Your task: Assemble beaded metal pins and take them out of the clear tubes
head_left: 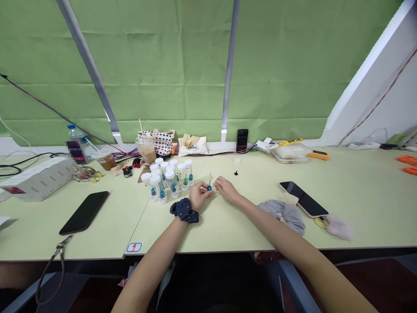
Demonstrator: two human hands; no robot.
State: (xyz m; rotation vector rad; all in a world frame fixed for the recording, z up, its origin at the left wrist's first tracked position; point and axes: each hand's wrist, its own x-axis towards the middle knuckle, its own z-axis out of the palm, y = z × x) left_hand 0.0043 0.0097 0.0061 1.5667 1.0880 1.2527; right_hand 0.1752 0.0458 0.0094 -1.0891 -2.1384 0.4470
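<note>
Between the fingertips of my left hand (199,195) is a small shiny blue ball (209,188) with a thin dark stem standing up from it. My right hand (225,189) is closed in a pinch just to the right of the ball; whatever is in its fingertips is too small to make out. Left of my hands stands a cluster of clear tubes with white caps (170,174), with blue or green pieces inside. Beyond my right hand lie a small black piece (236,173) and a small white cap (237,161).
A black phone (84,213) lies at the left, another phone (303,199) at the right beside a grey scrunchie (283,215). Along the back stand iced drinks (146,150), a cloth pouch (192,145), an upright phone (242,140) and a clear plastic container (289,153).
</note>
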